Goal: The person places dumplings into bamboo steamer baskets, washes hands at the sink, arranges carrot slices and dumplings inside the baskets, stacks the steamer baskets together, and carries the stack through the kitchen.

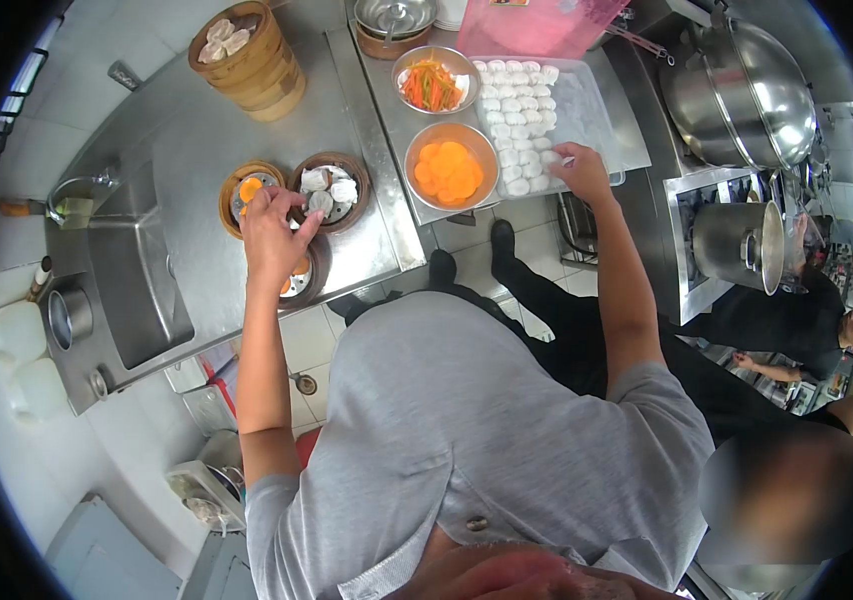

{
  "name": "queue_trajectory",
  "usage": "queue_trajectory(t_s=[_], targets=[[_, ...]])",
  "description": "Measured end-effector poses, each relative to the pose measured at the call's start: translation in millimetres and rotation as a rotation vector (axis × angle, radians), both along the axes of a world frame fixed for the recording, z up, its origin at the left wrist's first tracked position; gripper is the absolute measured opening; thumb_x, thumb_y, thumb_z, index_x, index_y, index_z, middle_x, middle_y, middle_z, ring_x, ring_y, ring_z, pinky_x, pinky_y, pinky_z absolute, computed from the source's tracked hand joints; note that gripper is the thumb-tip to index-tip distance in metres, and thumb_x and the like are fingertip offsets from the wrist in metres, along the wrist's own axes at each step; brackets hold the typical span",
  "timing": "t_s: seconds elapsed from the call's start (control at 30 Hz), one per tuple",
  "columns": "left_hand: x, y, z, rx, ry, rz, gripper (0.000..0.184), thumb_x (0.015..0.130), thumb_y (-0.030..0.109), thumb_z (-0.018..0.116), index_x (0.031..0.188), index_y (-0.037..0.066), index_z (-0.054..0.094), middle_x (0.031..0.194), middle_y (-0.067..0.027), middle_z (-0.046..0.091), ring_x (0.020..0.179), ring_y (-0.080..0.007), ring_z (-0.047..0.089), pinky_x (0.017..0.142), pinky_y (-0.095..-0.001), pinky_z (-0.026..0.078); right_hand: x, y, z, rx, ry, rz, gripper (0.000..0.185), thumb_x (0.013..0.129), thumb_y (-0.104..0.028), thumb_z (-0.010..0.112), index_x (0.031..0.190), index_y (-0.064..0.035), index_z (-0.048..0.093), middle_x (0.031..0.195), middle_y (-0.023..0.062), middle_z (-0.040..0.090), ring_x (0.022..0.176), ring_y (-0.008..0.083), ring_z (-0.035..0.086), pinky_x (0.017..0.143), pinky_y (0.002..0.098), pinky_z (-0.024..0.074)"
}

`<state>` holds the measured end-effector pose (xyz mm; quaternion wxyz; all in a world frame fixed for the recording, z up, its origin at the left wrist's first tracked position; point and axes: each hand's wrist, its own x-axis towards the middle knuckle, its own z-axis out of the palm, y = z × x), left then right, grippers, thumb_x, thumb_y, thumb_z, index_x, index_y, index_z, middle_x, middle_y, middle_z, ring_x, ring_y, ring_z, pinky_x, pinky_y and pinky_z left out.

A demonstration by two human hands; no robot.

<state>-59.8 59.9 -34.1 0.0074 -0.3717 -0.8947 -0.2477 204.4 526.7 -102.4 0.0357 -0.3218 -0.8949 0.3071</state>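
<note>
My left hand [280, 240] is over the small round steamers, its thumb and fingers apart, with nothing seen between them. One steamer [365, 212] holds pale pieces, and my thumb is close to a greyish round one [321, 202]. Partly under my hand is a steamer with an orange piece [250, 188]; another steamer [318, 278] with orange pieces lies nearer my body. At the right, my right hand [583, 174] reaches over a clear tray [587, 97] of white round pieces [517, 105]. Its fingertips are around a white piece at the edge of the rows.
A bowl of orange slices [448, 172] and a bowl of shredded vegetables [432, 85] stand between my hands. Stacked steamers [265, 80] are at the back left, a sink [132, 270] at the left. A pot [737, 245] and co-workers are at the right.
</note>
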Motion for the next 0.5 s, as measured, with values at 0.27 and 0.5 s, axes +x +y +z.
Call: queue_trajectory(t_s=[0.27,0.5], targets=[[13,-10,13,0.084,-0.086,-0.040,0.029,0.077,0.020,0.085,0.097,0.003,0.072,0.102,-0.0129,0.066,0.099,-0.0320,0.066,0.086,-0.0410,0.053,-7,1,0,0.216,0.103,0.139,0.048,0.080,-0.023,0.077,0.124,-0.0072,0.067,0.120,0.0160,0.068,0.110,0.0346,0.065,0.094,0.0422,0.0521],[17,-8,15,0.091,-0.140,-0.042,0.027,0.079,0.018,0.084,0.098,0.003,0.072,0.103,-0.0125,0.068,0.097,-0.0304,0.066,0.086,-0.0389,0.053,-11,9,-17,0.222,0.001,0.083,0.038,0.084,-0.027,0.076,0.116,-0.0094,0.068,0.113,0.0139,0.068,0.107,0.0349,0.065,0.093,0.0445,0.0514]])
